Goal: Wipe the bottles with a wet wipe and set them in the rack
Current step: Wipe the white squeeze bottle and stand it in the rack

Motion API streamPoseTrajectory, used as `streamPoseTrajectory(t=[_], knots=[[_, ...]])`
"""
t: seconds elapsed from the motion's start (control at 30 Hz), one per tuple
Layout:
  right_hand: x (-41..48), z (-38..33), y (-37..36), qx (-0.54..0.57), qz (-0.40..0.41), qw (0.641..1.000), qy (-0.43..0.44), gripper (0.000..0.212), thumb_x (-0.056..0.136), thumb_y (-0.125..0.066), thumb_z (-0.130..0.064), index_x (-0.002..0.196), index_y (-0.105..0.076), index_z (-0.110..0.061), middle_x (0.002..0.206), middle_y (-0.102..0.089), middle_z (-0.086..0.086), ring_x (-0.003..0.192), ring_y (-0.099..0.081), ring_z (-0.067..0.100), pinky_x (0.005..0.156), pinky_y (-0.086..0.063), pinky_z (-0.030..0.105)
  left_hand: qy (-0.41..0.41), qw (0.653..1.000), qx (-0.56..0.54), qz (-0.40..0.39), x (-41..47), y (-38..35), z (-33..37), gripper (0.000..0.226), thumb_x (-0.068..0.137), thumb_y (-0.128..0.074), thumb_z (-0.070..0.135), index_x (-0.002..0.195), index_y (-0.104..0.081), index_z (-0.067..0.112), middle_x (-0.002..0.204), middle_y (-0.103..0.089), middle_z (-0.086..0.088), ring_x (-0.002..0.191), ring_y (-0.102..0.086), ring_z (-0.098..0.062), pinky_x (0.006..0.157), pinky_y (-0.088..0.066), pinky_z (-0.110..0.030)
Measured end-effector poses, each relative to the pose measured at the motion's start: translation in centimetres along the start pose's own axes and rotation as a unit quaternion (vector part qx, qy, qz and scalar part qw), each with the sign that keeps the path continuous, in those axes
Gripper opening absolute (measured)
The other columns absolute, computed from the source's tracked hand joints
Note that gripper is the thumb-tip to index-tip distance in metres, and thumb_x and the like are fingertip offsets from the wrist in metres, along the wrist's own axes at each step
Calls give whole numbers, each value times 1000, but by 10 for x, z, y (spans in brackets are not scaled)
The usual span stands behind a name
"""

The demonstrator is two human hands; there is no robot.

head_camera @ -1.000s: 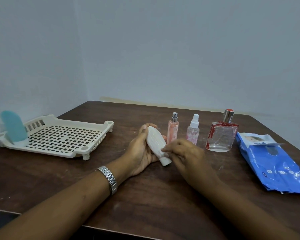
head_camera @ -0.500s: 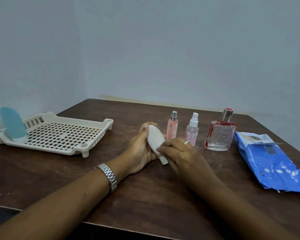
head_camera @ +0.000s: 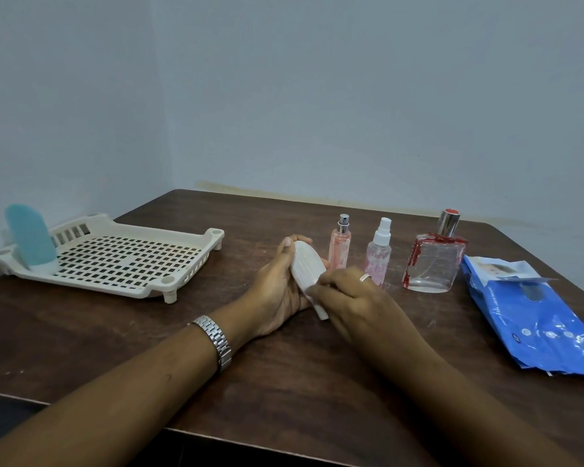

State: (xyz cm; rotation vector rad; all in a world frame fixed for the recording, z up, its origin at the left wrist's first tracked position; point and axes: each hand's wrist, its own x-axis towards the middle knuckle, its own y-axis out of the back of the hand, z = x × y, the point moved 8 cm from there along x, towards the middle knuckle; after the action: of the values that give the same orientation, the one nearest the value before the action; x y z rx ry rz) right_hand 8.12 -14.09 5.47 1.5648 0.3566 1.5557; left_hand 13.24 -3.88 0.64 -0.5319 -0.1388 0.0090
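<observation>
My left hand [head_camera: 273, 294] holds a white ribbed bottle [head_camera: 303, 266] tilted above the table, cap end down. My right hand [head_camera: 354, 298] has its fingers curled against the bottle's lower part, pinching a small white wet wipe [head_camera: 313, 292] that is mostly hidden. Behind my hands, a slim pink spray bottle [head_camera: 340, 247], a small clear spray bottle [head_camera: 379, 261] and a square glass perfume bottle [head_camera: 432, 264] stand in a row. At far left, the cream rack [head_camera: 142, 291] holds one upright blue bottle [head_camera: 31, 237].
A blue pack of wet wipes [head_camera: 533, 318] lies at the right with its flap open. The dark wooden table [head_camera: 284, 382] meets the wall at the back. Its front edge runs under my forearms.
My right hand's fingers have slid slightly left across the lower part of the white bottle. My left hand keeps holding the bottle in the same place.
</observation>
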Motion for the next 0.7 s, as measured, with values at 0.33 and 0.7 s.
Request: streamPoseTrajectory(t=[0.33,0.7], knots=[[-3,27,4,109,16,989,-100,14,86,-57,-14,93,-69,-13,95,-63,-4,84,-59,13,72,-50,27,-5,1000,9,-16,0,-2,1,35,102,-20,42,108,-46,19,92,-60,-16,78,-59,-26,70,-53,-40],[-5,44,7,181,29,973,-138,14,81,-68,-5,90,-70,-15,91,-66,-6,87,-57,2,76,-48,13,-15,999,24,-27,0,-3,3,36,102,-20,40,104,-49,19,92,-59,-16,82,-58,-26,76,-50,-41]])
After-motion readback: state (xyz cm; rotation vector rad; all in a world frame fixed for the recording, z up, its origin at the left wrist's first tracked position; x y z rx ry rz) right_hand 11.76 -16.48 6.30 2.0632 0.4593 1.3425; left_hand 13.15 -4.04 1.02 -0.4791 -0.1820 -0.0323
